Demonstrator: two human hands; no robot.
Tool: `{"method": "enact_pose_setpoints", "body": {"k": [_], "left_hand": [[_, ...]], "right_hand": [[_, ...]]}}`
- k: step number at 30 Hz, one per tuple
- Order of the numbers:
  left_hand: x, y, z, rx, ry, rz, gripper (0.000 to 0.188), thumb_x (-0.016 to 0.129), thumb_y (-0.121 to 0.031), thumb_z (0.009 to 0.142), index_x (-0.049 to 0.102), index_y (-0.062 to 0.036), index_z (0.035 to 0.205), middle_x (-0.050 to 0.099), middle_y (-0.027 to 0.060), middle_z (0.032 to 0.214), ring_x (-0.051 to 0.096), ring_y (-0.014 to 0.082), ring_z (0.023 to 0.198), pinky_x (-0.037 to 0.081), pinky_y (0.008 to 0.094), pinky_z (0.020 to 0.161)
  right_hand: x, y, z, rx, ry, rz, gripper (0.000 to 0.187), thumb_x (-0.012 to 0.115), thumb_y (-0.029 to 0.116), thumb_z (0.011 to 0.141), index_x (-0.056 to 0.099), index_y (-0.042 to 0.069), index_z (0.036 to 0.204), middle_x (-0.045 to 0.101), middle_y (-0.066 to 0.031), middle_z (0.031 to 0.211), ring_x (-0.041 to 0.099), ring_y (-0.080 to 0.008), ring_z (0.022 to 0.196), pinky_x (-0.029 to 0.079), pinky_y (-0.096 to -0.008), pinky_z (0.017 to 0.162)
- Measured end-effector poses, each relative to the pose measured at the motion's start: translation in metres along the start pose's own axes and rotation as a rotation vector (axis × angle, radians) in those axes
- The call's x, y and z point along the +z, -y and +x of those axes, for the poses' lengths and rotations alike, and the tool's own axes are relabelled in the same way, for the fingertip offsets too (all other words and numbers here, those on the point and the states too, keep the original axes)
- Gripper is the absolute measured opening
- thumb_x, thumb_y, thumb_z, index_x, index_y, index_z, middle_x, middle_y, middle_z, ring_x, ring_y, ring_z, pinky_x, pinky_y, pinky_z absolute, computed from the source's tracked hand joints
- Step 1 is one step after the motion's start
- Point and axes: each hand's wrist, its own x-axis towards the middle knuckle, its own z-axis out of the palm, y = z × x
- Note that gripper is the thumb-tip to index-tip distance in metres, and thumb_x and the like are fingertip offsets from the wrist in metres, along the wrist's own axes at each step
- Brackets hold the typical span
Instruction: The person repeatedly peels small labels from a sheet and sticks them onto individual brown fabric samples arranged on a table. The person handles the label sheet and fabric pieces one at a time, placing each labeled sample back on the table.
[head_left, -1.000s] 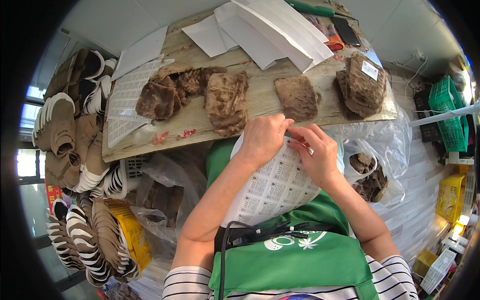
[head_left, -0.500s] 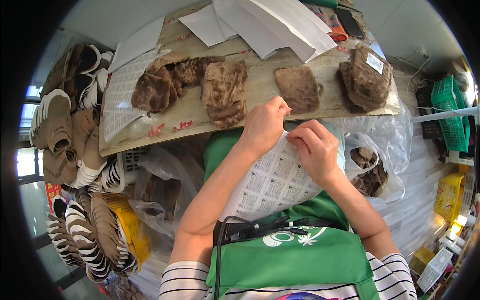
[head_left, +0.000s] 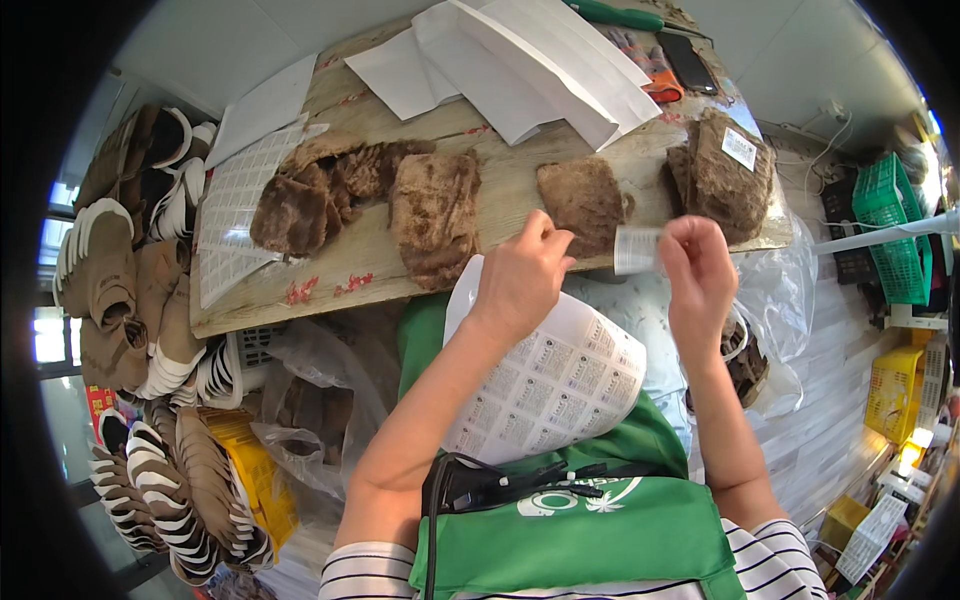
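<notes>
The right hand (head_left: 698,278) had left the sheet (head_left: 565,375) at the frame's centre and pinched a blurred label (head_left: 636,250), right of centre. The left hand (head_left: 522,278), fingers curled, stayed over the sheet, its grip unclear.

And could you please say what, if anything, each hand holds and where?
The right hand holds a white label by its right edge; the left hand's grip cannot be told.

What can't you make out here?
Head view:
Print on the small white rectangular label at the right fingers: blurred.
Whether the left fingers grip the white printed sheet: hidden by the left hand.
One end of the green tool handle: cut off by upper edge.
</notes>
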Motion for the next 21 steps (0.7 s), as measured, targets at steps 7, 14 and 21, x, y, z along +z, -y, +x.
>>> {"method": "enact_pose_setpoints", "body": {"k": [7,14,21], "left_hand": [[0.026,0.001,0.007,0.011,0.000,0.113,0.032,0.078,-0.008,0.078,0.069,-0.0032,0.108,0.059,0.0113,0.117,0.069,0.0331,0.087,0.057,0.0427,0.071],[0.025,0.003,0.005,0.006,-0.012,0.075,0.031,0.078,-0.006,0.078,0.069,-0.0028,0.108,0.059,0.0106,0.120,0.069,0.0344,0.088,0.057,0.0430,0.072],[0.030,0.005,0.005,-0.001,-0.060,0.025,0.045,0.078,-0.007,0.080,0.060,0.0007,0.120,0.058,0.0138,0.121,0.069,0.0356,0.090,0.057,0.0437,0.071]], "right_hand": [[0.019,-0.078,0.069,0.194,0.148,-0.117,0.010,0.071,0.001,0.086,0.067,-0.002,0.095,0.067,-0.0022,0.082,0.060,-0.0088,0.076,0.050,-0.0253,0.071],[0.044,-0.090,0.076,0.191,0.200,-0.295,0.011,0.072,0.002,0.084,0.070,-0.002,0.095,0.070,-0.0035,0.082,0.062,-0.0088,0.074,0.052,-0.0258,0.069],[0.046,-0.086,0.073,0.157,0.158,-0.422,0.016,0.075,0.006,0.081,0.071,-0.002,0.094,0.071,-0.0054,0.078,0.063,-0.0101,0.070,0.052,-0.0266,0.067]]}}
